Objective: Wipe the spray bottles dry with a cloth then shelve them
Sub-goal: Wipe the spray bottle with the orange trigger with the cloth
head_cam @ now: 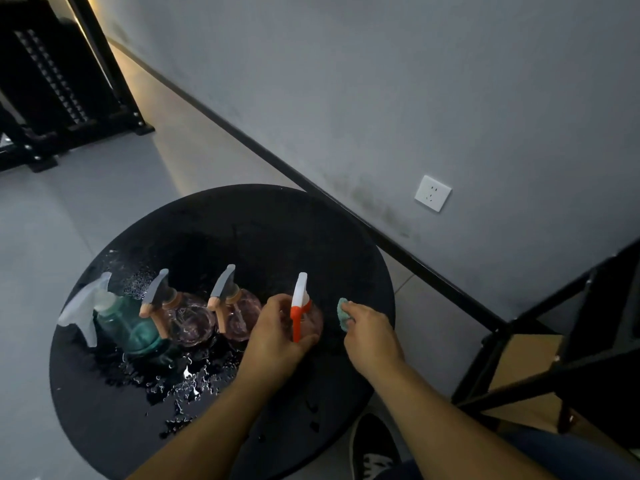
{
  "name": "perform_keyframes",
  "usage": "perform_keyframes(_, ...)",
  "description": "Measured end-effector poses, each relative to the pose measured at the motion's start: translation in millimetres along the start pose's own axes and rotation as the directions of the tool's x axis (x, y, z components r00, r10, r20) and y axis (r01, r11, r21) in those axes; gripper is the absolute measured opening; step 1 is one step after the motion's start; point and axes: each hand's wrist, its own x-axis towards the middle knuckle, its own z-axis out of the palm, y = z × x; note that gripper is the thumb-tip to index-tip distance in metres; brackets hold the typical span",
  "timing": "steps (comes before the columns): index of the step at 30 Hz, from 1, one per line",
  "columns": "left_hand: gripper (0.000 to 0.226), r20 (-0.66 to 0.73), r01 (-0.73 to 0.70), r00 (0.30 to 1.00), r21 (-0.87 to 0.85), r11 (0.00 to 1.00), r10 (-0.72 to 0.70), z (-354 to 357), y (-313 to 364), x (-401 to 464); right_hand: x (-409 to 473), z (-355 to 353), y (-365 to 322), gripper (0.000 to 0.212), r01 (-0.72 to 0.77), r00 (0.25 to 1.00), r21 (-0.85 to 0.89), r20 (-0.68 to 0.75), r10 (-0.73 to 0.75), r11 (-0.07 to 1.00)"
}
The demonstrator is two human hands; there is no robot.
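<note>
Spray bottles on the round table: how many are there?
4, in a row: teal bottle leftmost, two pink bottles in the middle, and the orange-trigger bottle in the left hand. None looks hidden.

A round black tabletop is filling the middle of the view, water droplets glistening across its near side. Behind it, a grey wall is running diagonally, a white socket sitting low on it above a black skirting strip. A black shoe is peeking out on the grey floor.
</note>
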Motion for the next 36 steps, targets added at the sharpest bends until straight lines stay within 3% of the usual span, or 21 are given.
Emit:
perform_keyframes(16, 0.080, -0.032, -0.035, 0.999, 0.074, 0.997, 0.037, 3, -6, 4, 17, 26, -9, 0.070, -0.112, 0.970, -0.203, 0.192, 0.151, 0.973)
perform_keyframes(20, 0.079, -0.030, -0.036, 0.999, 0.102, 0.994, 0.040, -1, -2, 0, 13, 25, -7, 0.055, -0.098, 0.980, -0.121, 0.160, 0.116, 0.988)
perform_keyframes(23, 0.092, -0.010, -0.047, 0.999, 0.128, 0.991, 0.048, -9, 3, -7, 6, 15, -8, 0.045, -0.054, 0.991, -0.063, 0.121, 0.061, 0.997)
perform_keyframes(27, 0.104, 0.013, -0.063, 0.998, 0.245, 0.967, 0.062, -25, 19, -24, -7, -4, -17, 0.054, 0.035, 0.996, -0.032, 0.085, -0.032, 0.999)
perform_keyframes(36, 0.103, 0.065, -0.196, 0.980, 0.459, 0.866, 0.188, -76, 66, -69, -45, -64, -46, 0.078, 0.224, 0.974, -0.010, 0.024, -0.223, 0.975)
